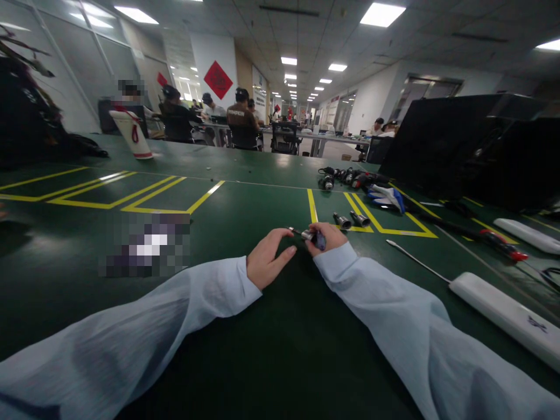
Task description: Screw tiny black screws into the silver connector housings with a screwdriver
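Note:
My right hand is closed around a small metal cylindrical part with a dark section near the fingers. A thin shiny tip sticks out of the part toward the left. Close by on the left is my left hand, its thumb and index finger apart. The index fingertip is near that tip; I cannot tell whether it touches. Two similar metal cylindrical parts lie on the green table, just beyond my right hand.
Dark cables with metal ends and a blue-and-white item lie at the back right. Nearer are a red-and-black handle and a long white case with a cord. A white cup stands back left; a pixelated object lies left.

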Available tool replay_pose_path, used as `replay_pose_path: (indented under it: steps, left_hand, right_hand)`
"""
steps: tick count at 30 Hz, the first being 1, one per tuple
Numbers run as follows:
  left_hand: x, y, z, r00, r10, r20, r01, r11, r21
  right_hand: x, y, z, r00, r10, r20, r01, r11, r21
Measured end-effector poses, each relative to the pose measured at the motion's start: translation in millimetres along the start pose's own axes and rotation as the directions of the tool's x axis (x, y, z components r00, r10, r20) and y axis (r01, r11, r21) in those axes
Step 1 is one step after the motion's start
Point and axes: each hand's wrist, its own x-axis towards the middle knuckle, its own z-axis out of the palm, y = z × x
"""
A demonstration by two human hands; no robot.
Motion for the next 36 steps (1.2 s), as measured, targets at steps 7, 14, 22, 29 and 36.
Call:
replay_pose_path:
  steps: [7,14,22,29,36]
  left_hand:
    - [0,2,-1.5,0.997,-0.001,0.071,-0.001,0.999,0.032]
    - [-1,1,-1.0,0.992,-0.005,0.124,-0.001,0.999,0.049]
    - [-1,1,-0.9,0.989,0.008,0.146,-0.017,0.998,0.066]
    - [-1,2,-1.1,0.984,0.033,0.176,-0.049,0.995,0.085]
    - [-2,4,-2.0,0.982,0.020,0.187,-0.039,0.995,0.097]
  right_hand:
    - [23,52,-3,0.986,0.169,-0.005,-0.167,0.967,-0.194]
    - [28,59,-5,0.966,0.257,0.003,-0.244,0.919,-0.309]
    - [29,79,-8,0.917,0.399,0.013,-0.365,0.850,-0.379]
    - [30,83,-5,0.902,0.431,0.029,-0.393,0.847,-0.356]
    - [32,92,-3,0.908,0.418,0.030,-0.394,0.876,-0.280]
